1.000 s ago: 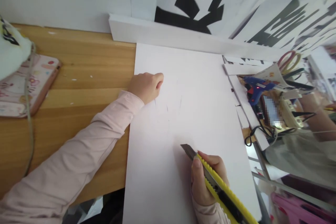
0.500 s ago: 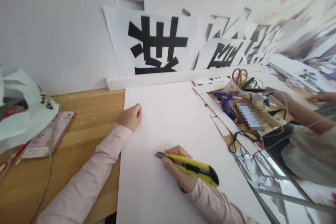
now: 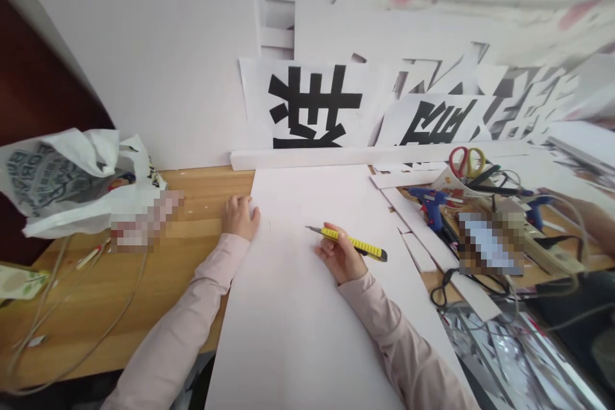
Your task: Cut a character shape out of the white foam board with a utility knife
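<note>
My right hand [image 3: 342, 256] is closed around a yellow and black utility knife [image 3: 369, 248]. Its bare blade points left, and the knife is held over a large white sheet of board [image 3: 278, 320]. At the left edge of that sheet rests my left hand [image 3: 240, 216], fingers loosely bent and thumb apart, holding nothing. A short faint mark shows on the board just right of the left hand. I cannot tell whether the blade tip touches the surface.
On the left lie a plastic bag [image 3: 86, 173] and cables on the wooden table [image 3: 192, 186]. To the right are scissors [image 3: 466, 160], a blue glue gun [image 3: 432, 205], board strips and a power strip. Printed black characters [image 3: 314, 99] lean behind. Another person's arm [image 3: 586, 214] reaches in at right.
My right hand has carried the knife farther up the board, away from me. My left hand's fist has loosened at the board's edge. The view has swung left.
</note>
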`<state>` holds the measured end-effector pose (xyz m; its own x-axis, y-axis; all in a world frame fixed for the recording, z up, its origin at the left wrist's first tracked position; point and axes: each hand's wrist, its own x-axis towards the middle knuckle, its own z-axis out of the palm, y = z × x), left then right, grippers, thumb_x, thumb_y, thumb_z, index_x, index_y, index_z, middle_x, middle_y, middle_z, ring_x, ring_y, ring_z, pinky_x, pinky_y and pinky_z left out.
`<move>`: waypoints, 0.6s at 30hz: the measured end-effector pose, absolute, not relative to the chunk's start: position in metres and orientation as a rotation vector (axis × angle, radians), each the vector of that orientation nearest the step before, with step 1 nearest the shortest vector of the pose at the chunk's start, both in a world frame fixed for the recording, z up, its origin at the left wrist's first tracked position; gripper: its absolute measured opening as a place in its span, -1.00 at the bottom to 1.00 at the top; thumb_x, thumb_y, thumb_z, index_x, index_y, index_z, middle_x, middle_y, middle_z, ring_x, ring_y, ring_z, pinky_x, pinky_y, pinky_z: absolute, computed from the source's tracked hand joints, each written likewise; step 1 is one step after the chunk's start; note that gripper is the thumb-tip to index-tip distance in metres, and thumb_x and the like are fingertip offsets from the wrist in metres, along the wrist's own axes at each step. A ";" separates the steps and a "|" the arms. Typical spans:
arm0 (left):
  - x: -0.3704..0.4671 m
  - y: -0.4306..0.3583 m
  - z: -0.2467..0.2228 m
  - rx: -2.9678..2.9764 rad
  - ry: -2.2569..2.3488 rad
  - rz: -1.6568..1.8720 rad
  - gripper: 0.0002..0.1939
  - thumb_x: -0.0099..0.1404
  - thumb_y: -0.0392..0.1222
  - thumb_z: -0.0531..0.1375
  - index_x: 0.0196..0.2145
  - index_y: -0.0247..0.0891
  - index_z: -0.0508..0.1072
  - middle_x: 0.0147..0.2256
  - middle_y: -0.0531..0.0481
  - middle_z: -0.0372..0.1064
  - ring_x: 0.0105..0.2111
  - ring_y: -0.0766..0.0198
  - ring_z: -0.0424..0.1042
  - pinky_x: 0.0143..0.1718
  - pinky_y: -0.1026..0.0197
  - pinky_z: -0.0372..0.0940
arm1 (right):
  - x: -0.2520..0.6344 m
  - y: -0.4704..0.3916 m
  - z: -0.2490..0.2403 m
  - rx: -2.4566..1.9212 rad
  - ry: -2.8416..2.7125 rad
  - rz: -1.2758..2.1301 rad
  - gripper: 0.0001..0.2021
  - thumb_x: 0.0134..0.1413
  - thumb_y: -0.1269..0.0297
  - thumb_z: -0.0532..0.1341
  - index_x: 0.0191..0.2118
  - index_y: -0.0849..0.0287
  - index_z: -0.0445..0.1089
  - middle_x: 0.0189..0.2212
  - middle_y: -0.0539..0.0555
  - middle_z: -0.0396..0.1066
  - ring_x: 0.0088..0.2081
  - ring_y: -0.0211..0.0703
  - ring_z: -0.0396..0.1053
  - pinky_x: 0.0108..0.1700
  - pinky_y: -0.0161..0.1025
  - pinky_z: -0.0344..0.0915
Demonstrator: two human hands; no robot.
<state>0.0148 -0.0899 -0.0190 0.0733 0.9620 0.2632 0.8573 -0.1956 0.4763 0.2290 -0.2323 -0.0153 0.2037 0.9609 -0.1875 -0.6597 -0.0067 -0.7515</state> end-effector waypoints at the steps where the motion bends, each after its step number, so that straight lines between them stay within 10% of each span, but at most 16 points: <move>1: 0.015 -0.090 -0.019 2.138 1.831 0.797 -0.68 0.30 -0.20 0.08 -0.03 -0.32 0.44 0.07 -0.35 0.31 0.13 -0.13 0.26 0.20 -0.15 0.15 | 0.231 -0.231 -0.015 -0.839 -0.409 1.355 -0.53 -0.25 -0.10 0.49 -0.22 0.05 0.55 -0.61 -0.16 0.21 -0.56 -0.38 0.15 -0.29 -0.24 0.44; 10: 0.012 -0.085 -0.012 1.774 1.638 0.906 -0.79 0.16 -0.35 0.17 -0.24 -0.22 0.50 0.09 -0.18 0.45 0.16 0.01 0.34 0.31 -0.06 0.10 | 0.230 -0.228 -0.008 -0.786 -0.247 1.409 -0.54 -0.29 -0.01 0.53 -0.23 0.07 0.52 -0.63 -0.20 0.16 -0.58 -0.41 0.08 -0.31 -0.28 0.40; 18: 0.004 -0.070 0.001 1.160 1.558 1.026 -0.79 -0.06 -0.38 0.29 -0.43 -0.24 0.38 -0.32 -0.07 0.54 -0.17 0.16 0.55 0.01 0.10 0.40 | 0.228 -0.227 -0.015 -0.793 -0.258 1.434 -0.55 -0.29 -0.01 0.53 -0.25 0.11 0.55 -0.65 -0.17 0.20 -0.59 -0.39 0.09 -0.31 -0.25 0.41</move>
